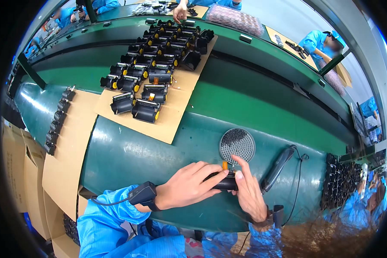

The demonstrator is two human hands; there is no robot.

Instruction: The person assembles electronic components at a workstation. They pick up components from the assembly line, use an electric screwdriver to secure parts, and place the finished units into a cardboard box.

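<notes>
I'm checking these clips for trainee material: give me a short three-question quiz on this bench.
1. True or false: both hands hold the small black part.
2. What lies just beyond the hands? A) round mesh dish B) glass jar C) red box
3. Fill in: the rows of black parts rest on a sheet of ____.

Key: 1 true: the left hand and right hand both grip it. 2 A. 3 cardboard.
</notes>
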